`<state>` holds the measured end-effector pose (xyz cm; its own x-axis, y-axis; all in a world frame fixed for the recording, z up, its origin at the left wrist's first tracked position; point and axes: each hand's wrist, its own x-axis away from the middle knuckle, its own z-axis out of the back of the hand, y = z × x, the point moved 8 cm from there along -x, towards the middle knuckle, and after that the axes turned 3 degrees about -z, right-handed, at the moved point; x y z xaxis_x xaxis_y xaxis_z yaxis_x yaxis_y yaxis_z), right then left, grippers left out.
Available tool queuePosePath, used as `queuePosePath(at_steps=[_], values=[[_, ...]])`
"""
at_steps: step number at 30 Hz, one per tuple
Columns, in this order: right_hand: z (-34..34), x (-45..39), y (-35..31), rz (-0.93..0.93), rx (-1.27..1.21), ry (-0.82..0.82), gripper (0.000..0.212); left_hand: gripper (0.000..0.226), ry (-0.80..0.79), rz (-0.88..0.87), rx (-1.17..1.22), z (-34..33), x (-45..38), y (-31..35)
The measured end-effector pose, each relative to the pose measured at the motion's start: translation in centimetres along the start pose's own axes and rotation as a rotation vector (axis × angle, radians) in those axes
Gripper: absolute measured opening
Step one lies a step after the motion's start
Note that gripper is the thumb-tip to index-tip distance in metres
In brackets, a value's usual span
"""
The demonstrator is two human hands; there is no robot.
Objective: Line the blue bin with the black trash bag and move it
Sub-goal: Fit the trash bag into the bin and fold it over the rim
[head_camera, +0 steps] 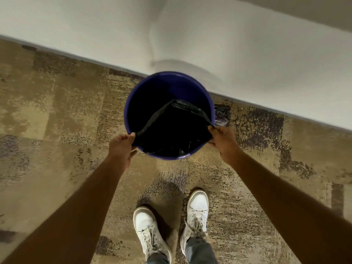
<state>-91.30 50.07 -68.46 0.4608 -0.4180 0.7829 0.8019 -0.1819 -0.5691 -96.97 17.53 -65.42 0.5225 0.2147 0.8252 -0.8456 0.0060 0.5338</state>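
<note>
Two hands: both are working at the lower rim of the bin, just above the frame's centre.
Surroundings: carpet (57, 115) is filling the left, right and bottom of the frame; a pale wall (247, 50) is running across the top, meeting the carpet along a grey baseboard (76, 57) that slants down to the right.
Obstacles: the bin's far side is sitting close against the wall; a small crumpled dark-purple thing (222, 114) is lying on the carpet just right of the bin, too blurred to identify.
Shoes: two white laced shoes (197, 212) are standing at bottom centre, near the bin, with grey trouser cuffs showing.
Bin (131, 96): round, smooth blue plastic, upright, open top facing the camera, at centre frame.
Bag (171, 134): thin, glossy, wrinkled black film, lying inside the lower half of the bin; its upper edge is stretching in a peak between the two hands.
Carpet texture: mottled tan with dark speckled patches.
Left hand (122, 147): fingers are curling together, pinching the bag's edge at the lower-left rim.
Right hand (222, 140): fingers are closing on the bag's edge at the right rim, thumb on top.
</note>
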Motion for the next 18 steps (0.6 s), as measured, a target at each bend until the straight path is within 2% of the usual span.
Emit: queuePosePath(at_steps=[3, 11, 18], values=[[0.7, 1.5, 3.1, -0.031, 0.030, 0.013, 0.018, 0.013, 0.039, 0.035, -0.012, 1.1, 1.1, -3.0], [1.8, 5.2, 8.9, -0.057, 0.110, -0.004, 0.013, 0.019, 0.083, 0.097, 0.003, 3.6, 3.6, -9.0], [2.3, 7.1, 11.4, -0.114, 0.096, 0.018, 0.015, 0.021, 0.077, 0.140, 0.010, 4.5, 4.7, -11.5]])
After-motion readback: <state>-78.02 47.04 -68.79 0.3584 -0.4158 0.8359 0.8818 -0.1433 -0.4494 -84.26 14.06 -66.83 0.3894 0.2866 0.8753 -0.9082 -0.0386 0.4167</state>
